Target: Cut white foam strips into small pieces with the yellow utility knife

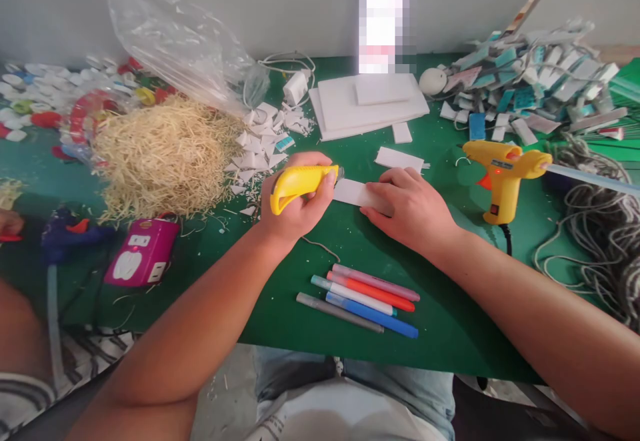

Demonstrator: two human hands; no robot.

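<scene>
Wrapped firmly around a yellow knife [303, 181], the person's left hand [295, 217] brings the tool's front end to the left end of a white strip [350, 191]; the blade's exact contact is hard to make out. Fingers and thumb of the right hand [413, 204] rest over the strip's other end, though whether they pinch it or merely press it down cannot be told. Between the hands, the strip lies at a slight slant on the table, narrow, flat, smooth and pale. The knife has a curved, glossy body with an opening near its rear.

Just beyond sits another white piece [399, 159], and behind it a stack of white sheets [325, 111]. Nearer the person, five pens [373, 311] lie side by side, in pink, red, white, blue and grey. Triangular white scraps [255, 154] spill beside a heap of straw [167, 154] to the left, with a purple socket box [143, 251] in front. To the right lies a yellow glue gun [505, 177], near a tangle of grey cord [607, 227].

Crumbs dot the table's dark green surface [450, 341]. A plain grey wall [300, 7] rises behind, and another person's hand [9, 222] shows at the far left.
</scene>
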